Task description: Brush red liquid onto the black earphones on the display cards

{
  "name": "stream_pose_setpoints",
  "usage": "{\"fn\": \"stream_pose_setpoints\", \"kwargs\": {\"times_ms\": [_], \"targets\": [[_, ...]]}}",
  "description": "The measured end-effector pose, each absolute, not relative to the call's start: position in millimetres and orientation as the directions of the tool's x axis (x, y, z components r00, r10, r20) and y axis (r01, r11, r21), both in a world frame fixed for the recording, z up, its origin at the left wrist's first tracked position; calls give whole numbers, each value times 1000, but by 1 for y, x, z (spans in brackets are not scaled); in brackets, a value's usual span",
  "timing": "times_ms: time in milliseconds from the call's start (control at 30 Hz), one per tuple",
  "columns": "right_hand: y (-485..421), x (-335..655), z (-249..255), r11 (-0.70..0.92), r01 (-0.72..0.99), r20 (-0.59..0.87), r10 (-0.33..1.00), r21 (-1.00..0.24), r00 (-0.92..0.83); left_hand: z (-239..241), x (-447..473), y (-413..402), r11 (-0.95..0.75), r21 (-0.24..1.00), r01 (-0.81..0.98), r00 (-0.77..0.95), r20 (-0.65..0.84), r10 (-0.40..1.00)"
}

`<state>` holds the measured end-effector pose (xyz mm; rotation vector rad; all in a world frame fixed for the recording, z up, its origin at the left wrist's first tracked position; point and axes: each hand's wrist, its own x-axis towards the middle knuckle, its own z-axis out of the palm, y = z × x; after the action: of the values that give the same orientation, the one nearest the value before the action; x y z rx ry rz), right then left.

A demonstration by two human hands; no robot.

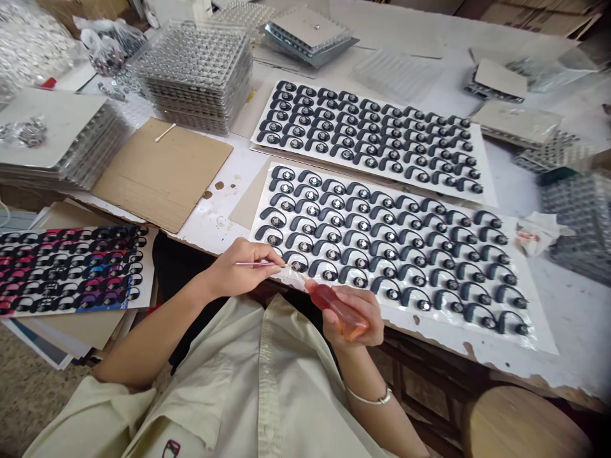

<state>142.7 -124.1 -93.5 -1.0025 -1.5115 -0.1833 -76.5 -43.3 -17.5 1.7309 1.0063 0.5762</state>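
My left hand (241,272) is closed in a pinch on a thin pink stick (260,263), whose tip points right toward a small bottle. My right hand (356,318) is wrapped round that small bottle of orange-red liquid (337,308), nozzle aimed up-left at the stick's tip. Both hands hover at the table's front edge, just over the near corner of a white sheet (539,331) carrying rows of black ear-hook pieces (382,254) with shiny round ends. A second such sheet (483,178) lies behind it.
A brown cardboard (162,172) with a cotton swab (165,132) lies to the left. Stacks of clear trays (195,76) stand at the back and right. A sheet of coloured pieces (71,267) sits lower left, and a wooden stool (520,426) stands bottom right.
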Motion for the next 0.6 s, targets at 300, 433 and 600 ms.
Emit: {"fn": "stream_pose_setpoints", "kwargs": {"times_ms": [300, 433, 600], "targets": [[-96, 155, -63, 583, 417, 687, 377, -697, 621, -17, -76, -55, -198, 934, 296, 498, 26, 867], [-66, 170, -39, 604, 361, 655, 379, -710, 654, -22, -63, -61, -491, 850, 191, 419, 382, 824], [-45, 164, -22, 601, 415, 723, 472, -683, 505, -39, -48, -63, -768, 556, 318, 469, 612, 637]]}}
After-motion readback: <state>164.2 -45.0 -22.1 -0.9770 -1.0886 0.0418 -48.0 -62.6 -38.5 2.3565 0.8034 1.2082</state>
